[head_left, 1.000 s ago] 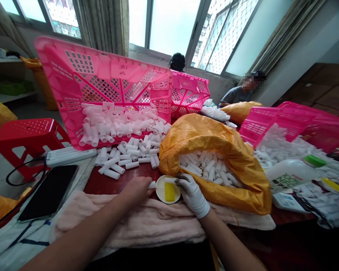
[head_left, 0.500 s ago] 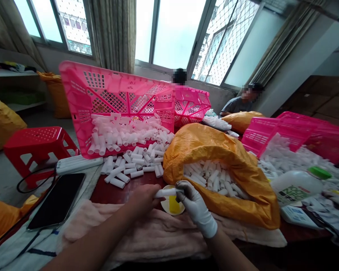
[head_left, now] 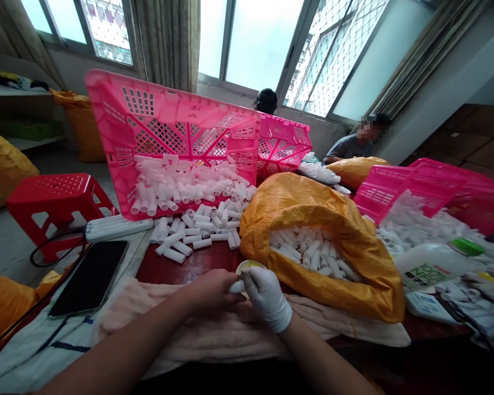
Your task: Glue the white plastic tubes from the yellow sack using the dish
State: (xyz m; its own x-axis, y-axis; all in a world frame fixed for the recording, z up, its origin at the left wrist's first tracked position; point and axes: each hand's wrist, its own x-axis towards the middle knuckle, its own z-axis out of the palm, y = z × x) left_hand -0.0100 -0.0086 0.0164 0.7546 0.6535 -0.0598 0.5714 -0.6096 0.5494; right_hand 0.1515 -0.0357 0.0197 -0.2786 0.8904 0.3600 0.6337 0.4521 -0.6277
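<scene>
A short white plastic tube (head_left: pixel 235 287) lies between my two hands, over the pink cloth (head_left: pixel 164 329). My bare left hand (head_left: pixel 212 289) is closed round its left end. My right hand (head_left: pixel 267 296), in a white glove, has its fingers closed at the tube's other end and hides that end. Just behind the hands, a small round dish (head_left: pixel 247 265) with something yellow in it is mostly covered by them. Loose white tubes (head_left: pixel 189 236) lie on the dark red table beyond my left hand. To the right stands an open orange sack (head_left: pixel 300 197) with many similar tubes inside.
A tilted pink crate (head_left: pixel 189 118) holds more tubes. At left are a phone (head_left: pixel 88 280), a white power strip (head_left: pixel 119 227) and a red stool (head_left: pixel 61 189). A green-capped bottle (head_left: pixel 432 263) lies at right. Two people sit near the windows.
My right hand has moved left, closer to my left hand, and now covers most of the tube and the yellow dish. The camera view has shifted slightly.
</scene>
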